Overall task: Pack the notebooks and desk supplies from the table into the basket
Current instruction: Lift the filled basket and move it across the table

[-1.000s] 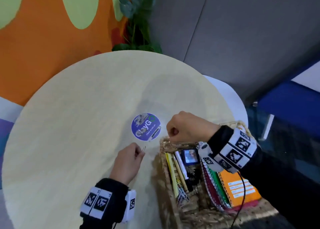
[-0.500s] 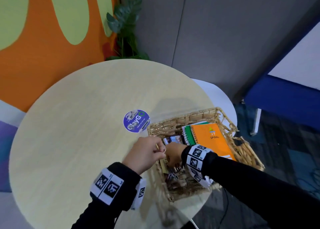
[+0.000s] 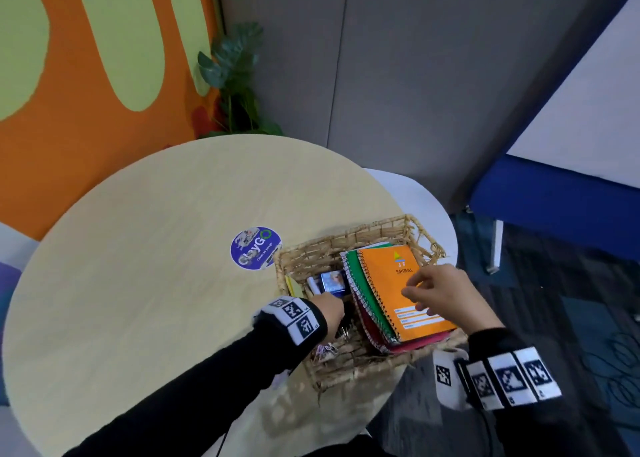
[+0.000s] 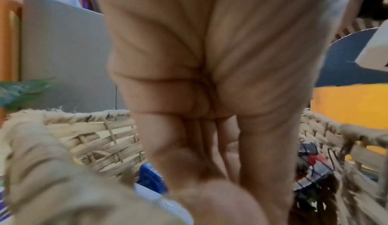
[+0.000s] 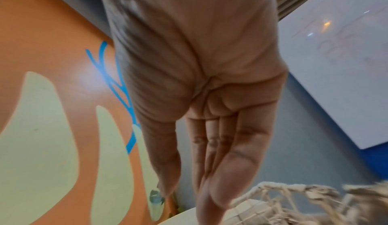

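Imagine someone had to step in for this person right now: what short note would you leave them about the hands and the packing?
Left hand: reaching down into the basket, fingers hidden; whether it holds anything cannot be told.
Right hand: open, above the orange notebook.
Notebooks lie stacked in the basket's right side; small supplies on its left.
Done: everything visible is packed.
Left: only a round sticker shows on the table.

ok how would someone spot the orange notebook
Find the wicker basket at the round table's right edge. In its right half lies a fanned stack of spiral notebooks; the orange notebook is the top one, marked SPIRAL, above green and red covers.
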`<state>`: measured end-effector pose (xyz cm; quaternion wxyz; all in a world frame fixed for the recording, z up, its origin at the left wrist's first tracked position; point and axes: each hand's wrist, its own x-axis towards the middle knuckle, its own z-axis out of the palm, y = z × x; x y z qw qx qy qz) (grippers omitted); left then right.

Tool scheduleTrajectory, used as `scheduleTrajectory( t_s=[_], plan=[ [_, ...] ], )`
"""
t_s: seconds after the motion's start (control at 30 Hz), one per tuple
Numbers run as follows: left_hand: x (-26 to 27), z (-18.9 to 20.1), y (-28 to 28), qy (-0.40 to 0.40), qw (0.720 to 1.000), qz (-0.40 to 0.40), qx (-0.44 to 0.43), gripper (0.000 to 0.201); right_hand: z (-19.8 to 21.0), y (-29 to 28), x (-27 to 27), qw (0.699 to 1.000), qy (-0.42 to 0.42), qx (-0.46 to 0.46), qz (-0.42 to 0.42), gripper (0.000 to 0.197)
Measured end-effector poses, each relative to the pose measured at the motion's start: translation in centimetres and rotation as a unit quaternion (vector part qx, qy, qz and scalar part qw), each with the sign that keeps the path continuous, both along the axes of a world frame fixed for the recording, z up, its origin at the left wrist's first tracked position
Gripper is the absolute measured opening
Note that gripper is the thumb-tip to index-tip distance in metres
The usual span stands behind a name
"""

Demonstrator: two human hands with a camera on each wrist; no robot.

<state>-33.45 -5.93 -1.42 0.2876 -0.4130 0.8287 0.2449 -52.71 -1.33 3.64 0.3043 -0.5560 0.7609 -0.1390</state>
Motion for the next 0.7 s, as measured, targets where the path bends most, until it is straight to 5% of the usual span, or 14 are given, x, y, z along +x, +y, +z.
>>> scheduleTrajectory(
  t_s=[0.13,0.2,0.3,0.37,0.43,0.53,0.7],
  plan=[
    [1.2,0.1,-0.6,0.117,0.990,0.067,-0.035,0.019,-1.4,1.8,-3.3,0.989,0.013,-0.085,-0.119,0.013],
    [3.2,0.9,-0.4,0.253,0.943,0.192,-0.096,0.006,-2.6,2.4,-5.5,0.972,0.059,-0.124,-0.189,0.019],
    [6.4,1.2,0.6,0.312,0.857,0.355,-0.207,0.044,-5.2,3.4,-8.8,0.962,0.103,-0.108,-0.230,0.043],
    [8.0,1.1,2.0,0.247,0.860,0.418,-0.158,0.067,-6.9,3.9,-10.6,0.965,0.074,-0.015,-0.251,0.059],
    [8.4,0.2,3.5,0.193,0.879,0.431,-0.063,0.073,-8.5,4.2,-11.3,0.949,-0.064,0.052,-0.305,0.059],
    [7.6,-1.4,5.7,0.219,0.889,0.402,0.008,0.052,-10.3,4.6,-11.2,0.900,-0.241,0.076,-0.356,0.037],
    [6.0,-3.1,7.2,0.301,0.854,0.417,-0.079,0.018,-10.7,4.7,-10.1,0.888,-0.272,-0.005,-0.370,0.024]
  ],
)
